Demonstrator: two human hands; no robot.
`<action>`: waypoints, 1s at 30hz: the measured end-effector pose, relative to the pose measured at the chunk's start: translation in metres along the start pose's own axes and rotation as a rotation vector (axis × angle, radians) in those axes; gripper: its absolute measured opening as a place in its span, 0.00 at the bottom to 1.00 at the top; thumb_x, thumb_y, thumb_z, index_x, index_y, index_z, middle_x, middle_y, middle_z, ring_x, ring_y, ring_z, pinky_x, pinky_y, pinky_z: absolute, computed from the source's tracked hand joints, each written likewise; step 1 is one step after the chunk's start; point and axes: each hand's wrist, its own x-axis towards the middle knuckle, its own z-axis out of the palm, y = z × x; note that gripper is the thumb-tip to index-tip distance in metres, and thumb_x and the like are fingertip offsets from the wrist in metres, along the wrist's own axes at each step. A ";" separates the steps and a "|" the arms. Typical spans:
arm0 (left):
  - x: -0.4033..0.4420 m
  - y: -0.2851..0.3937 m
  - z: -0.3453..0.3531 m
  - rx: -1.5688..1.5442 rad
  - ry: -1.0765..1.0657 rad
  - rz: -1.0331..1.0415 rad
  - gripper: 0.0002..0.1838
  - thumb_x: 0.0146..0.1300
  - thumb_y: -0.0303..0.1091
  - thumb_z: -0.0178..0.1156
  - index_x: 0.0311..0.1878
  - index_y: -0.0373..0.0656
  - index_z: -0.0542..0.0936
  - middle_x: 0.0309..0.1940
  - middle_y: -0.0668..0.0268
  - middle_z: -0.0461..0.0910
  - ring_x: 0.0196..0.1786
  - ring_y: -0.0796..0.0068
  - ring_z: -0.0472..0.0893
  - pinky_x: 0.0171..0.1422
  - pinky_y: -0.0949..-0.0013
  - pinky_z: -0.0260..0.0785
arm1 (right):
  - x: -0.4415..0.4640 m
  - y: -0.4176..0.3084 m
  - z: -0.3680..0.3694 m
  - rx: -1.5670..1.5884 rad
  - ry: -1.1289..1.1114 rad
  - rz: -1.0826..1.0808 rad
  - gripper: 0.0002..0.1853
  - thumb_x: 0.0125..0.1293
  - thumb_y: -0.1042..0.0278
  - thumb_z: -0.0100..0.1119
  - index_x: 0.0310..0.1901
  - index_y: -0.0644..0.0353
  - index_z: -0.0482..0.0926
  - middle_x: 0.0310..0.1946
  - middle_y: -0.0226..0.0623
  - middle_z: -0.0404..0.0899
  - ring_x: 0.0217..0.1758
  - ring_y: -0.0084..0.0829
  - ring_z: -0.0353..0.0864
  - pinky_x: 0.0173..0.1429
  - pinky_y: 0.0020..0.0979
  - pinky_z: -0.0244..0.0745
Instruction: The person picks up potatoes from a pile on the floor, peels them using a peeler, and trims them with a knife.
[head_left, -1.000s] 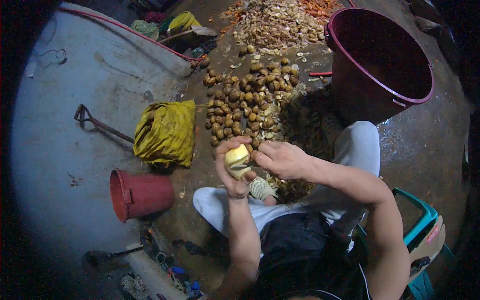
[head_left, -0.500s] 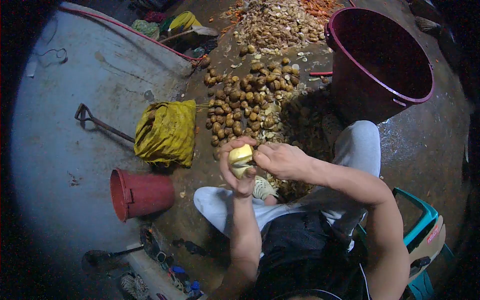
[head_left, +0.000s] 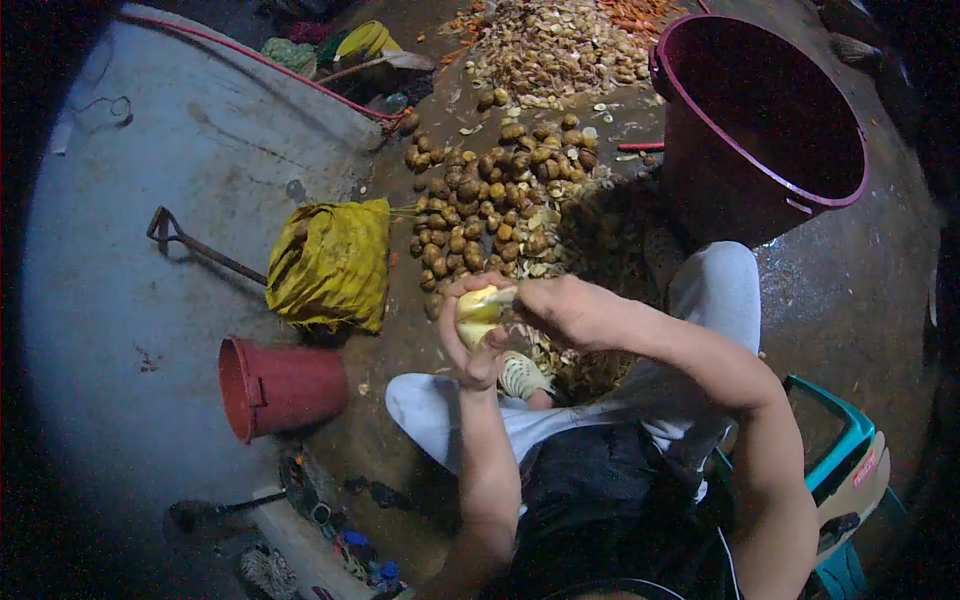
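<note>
Up in front of my lap, my left hand [head_left: 468, 340] has its fingers curled round a peeled yellow potato [head_left: 476, 312]. My right hand [head_left: 562, 308] is closed at the potato's right side. A thin pale, blade-like tool [head_left: 503, 296] sticks out of it toward the potato, blurred; its handle is hidden in the fist. On the floor beyond both hands lies a heap of unpeeled brown potatoes [head_left: 470, 215]. Peelings [head_left: 545, 225] are scattered along its right side and below my hands.
A big dark red tub [head_left: 690, 170] stands at the right. To the left are a yellow sack [head_left: 330, 265], a long-handled tool [head_left: 215, 250] and a small red bucket [head_left: 300, 385]. A peelings pile [head_left: 560, 50] is at the back. A teal-framed object [head_left: 840, 430] stands by my right side.
My right hand has turned and shifted slightly up and right along the potato, and a pale, blade-like piece now shows between them. My left hand keeps its hold, nearly in place.
</note>
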 end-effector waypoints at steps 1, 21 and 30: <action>0.000 -0.001 -0.003 -0.001 0.001 0.001 0.38 0.49 0.56 0.72 0.53 0.36 0.71 0.47 0.55 0.75 0.51 0.62 0.75 0.59 0.61 0.67 | 0.000 0.001 -0.003 0.007 0.038 -0.021 0.08 0.63 0.67 0.51 0.40 0.61 0.66 0.33 0.49 0.76 0.41 0.56 0.79 0.42 0.50 0.72; 0.003 0.000 -0.006 0.049 -0.093 -0.016 0.39 0.49 0.48 0.76 0.56 0.34 0.69 0.51 0.57 0.74 0.53 0.67 0.76 0.58 0.66 0.70 | 0.000 -0.009 -0.004 0.030 0.123 -0.064 0.17 0.73 0.56 0.45 0.46 0.64 0.65 0.26 0.56 0.76 0.33 0.60 0.78 0.35 0.53 0.72; 0.004 0.012 0.006 0.047 -0.100 -0.115 0.35 0.52 0.48 0.74 0.54 0.34 0.70 0.51 0.58 0.75 0.51 0.70 0.76 0.58 0.68 0.69 | 0.001 -0.008 -0.004 0.046 0.118 -0.054 0.20 0.73 0.57 0.46 0.50 0.70 0.63 0.21 0.56 0.75 0.28 0.60 0.77 0.32 0.54 0.70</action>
